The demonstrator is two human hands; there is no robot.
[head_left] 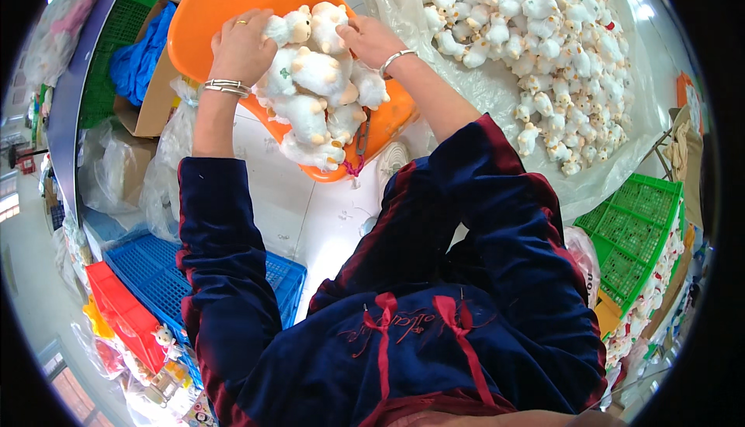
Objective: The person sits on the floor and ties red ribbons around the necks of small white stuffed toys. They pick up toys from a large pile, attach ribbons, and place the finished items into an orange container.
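Here, the left hand (243, 48) and right hand (374, 42) curl at opposite sides of white plush toys (317, 74) heaped between them on an orange chair (221, 0), whether gripping impossible to tell; right of them, a larger toy pile (555, 43) fills plastic sheeting (479, 97).

White floor (283, 210) leaves open room between the orange chair (206, 15) and the blue crate (151, 272). Piled plush toys (317, 75) fill the gap between the left hand (244, 48) and the right hand (374, 42); farther right, a plastic sheet (397, 9) heaped with more toys (551, 46) blocks passage.
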